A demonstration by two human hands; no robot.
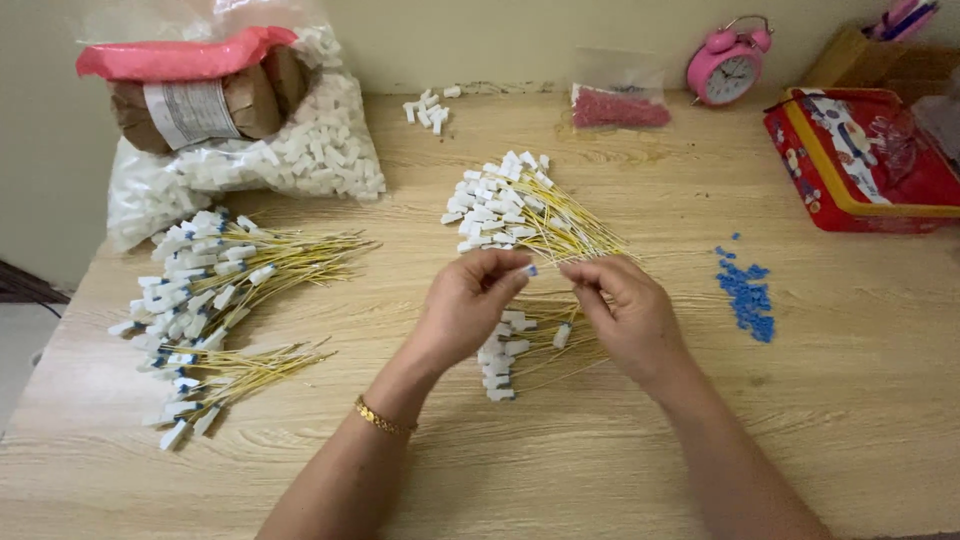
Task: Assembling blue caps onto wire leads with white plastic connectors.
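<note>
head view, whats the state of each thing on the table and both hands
left hand: pinching a small blue piece
right hand: fingertips closed beside that piece
big bag of white parts: lying slumped
small bag of red bits: upright
red tin: open
blue pieces: loose heap

Bare forearms, a gold chain bracelet (384,420) on the left wrist

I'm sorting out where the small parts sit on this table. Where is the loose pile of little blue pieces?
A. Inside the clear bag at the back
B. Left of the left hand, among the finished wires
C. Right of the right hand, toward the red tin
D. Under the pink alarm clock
C: the blue pieces lie on the bare wood to the right of the right hand, in front of the red tin.
</note>
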